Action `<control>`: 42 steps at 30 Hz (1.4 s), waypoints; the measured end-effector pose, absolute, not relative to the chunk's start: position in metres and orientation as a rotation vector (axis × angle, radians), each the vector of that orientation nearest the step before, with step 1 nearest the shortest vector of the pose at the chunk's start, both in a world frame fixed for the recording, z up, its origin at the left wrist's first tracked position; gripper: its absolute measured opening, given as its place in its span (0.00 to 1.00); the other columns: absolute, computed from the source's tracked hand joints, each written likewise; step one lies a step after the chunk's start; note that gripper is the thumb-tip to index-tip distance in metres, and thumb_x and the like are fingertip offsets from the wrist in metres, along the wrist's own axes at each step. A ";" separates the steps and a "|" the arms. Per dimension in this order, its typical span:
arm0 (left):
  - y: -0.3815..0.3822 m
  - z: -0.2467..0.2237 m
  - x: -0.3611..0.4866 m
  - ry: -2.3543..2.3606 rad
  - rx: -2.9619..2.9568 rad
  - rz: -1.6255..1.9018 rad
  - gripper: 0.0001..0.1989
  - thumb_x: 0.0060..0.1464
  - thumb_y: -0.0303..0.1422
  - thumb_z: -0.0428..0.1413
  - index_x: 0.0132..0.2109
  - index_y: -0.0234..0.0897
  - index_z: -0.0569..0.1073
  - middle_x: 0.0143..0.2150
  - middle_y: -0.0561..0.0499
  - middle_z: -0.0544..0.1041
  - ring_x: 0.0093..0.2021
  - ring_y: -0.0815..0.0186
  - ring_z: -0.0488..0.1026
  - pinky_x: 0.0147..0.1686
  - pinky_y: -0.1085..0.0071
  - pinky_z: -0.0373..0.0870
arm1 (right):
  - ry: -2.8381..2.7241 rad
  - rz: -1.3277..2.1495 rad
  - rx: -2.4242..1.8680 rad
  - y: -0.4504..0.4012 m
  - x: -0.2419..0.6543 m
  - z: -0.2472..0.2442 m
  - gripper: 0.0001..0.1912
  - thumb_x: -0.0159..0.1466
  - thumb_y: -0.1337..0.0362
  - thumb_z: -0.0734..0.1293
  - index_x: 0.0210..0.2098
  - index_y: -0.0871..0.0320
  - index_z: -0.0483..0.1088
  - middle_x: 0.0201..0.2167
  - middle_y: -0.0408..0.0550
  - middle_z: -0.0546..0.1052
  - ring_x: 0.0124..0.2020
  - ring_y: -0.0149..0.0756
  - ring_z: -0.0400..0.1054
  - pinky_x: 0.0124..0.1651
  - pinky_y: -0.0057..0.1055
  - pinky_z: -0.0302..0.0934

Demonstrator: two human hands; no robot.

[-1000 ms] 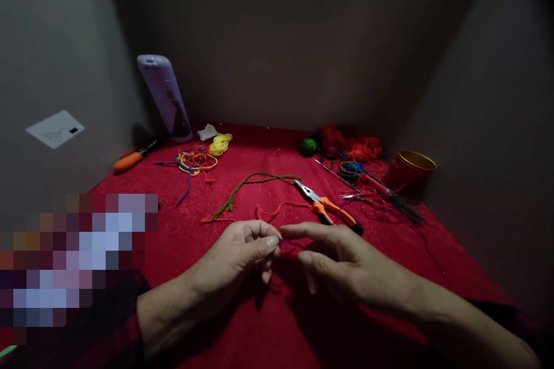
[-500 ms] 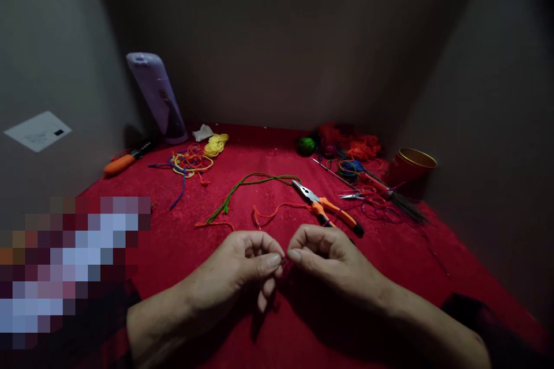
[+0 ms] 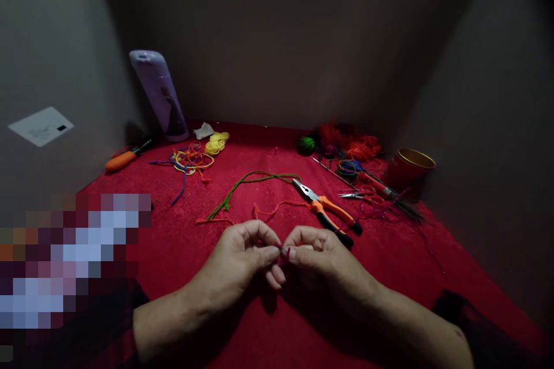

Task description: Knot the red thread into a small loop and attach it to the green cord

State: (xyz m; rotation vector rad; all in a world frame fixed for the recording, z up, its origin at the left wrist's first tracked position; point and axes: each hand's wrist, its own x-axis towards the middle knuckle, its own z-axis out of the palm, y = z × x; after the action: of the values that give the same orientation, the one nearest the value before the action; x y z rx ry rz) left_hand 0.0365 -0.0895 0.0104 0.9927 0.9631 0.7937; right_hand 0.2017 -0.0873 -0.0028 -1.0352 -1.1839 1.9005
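My left hand (image 3: 253,256) and my right hand (image 3: 322,253) meet low in the middle of the view, thumb and forefinger pinched on each side. Between the fingertips shows a bit of magenta thread (image 3: 281,261), mostly hidden by the fingers, along with a thin dark sliver too small to name. Just beyond my right hand lie orange-and-black long-nose pliers (image 3: 318,204). An orange-red cord (image 3: 277,206) runs from them toward my left hand, and a knotted green cord (image 3: 242,180) curves behind it.
Purple bottle (image 3: 162,98) stands at back left, near tangled coloured cords (image 3: 190,160), yellow yarn (image 3: 216,143) and an orange-handled tool (image 3: 121,161). At right are yarn heaps (image 3: 363,148), small scissors (image 3: 352,195), a brush (image 3: 404,207) and a red cup (image 3: 404,173). Walls enclose the red cloth.
Both hands have risen slightly, and my left fingers have curled in closer. More of the magenta thread now shows between the fingertips. The view has shifted a little.
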 end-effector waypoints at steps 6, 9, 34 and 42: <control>-0.092 0.015 0.044 1.009 0.954 0.896 0.05 0.44 0.27 0.57 0.30 0.31 0.68 0.19 0.52 0.73 0.19 0.70 0.70 0.21 0.74 0.66 | -1.154 1.928 -0.986 -0.088 0.198 0.001 0.08 0.53 0.65 0.67 0.24 0.62 0.64 0.16 0.39 0.67 0.13 0.19 0.48 0.16 0.20 0.39; -0.095 0.014 0.043 1.007 0.982 0.900 0.03 0.47 0.27 0.55 0.29 0.31 0.69 0.19 0.53 0.72 0.19 0.71 0.68 0.22 0.75 0.65 | -1.130 1.902 -1.046 -0.089 0.197 0.003 0.10 0.53 0.63 0.68 0.23 0.62 0.64 0.13 0.37 0.64 0.13 0.19 0.46 0.16 0.20 0.38; -0.091 0.014 0.039 1.203 1.136 0.845 0.09 0.54 0.37 0.50 0.36 0.35 0.65 0.21 0.58 0.67 0.15 0.74 0.63 0.14 0.78 0.59 | -2.040 0.416 -0.939 -0.101 0.200 -0.003 0.10 0.60 0.75 0.59 0.40 0.60 0.66 0.30 0.50 0.70 0.31 0.35 0.65 0.30 0.30 0.61; -0.090 0.013 0.036 1.058 1.073 0.808 0.10 0.55 0.37 0.50 0.35 0.32 0.67 0.21 0.57 0.66 0.16 0.77 0.60 0.19 0.77 0.53 | -2.086 0.297 -1.030 -0.099 0.195 -0.009 0.08 0.62 0.72 0.59 0.40 0.63 0.68 0.30 0.52 0.72 0.30 0.35 0.66 0.30 0.30 0.61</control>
State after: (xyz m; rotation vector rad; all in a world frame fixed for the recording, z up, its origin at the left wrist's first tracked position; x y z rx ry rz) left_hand 0.0364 -0.0899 0.0128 1.0730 1.0578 0.8084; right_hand 0.1952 -0.0991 -0.0086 -1.0297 -2.0864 0.2971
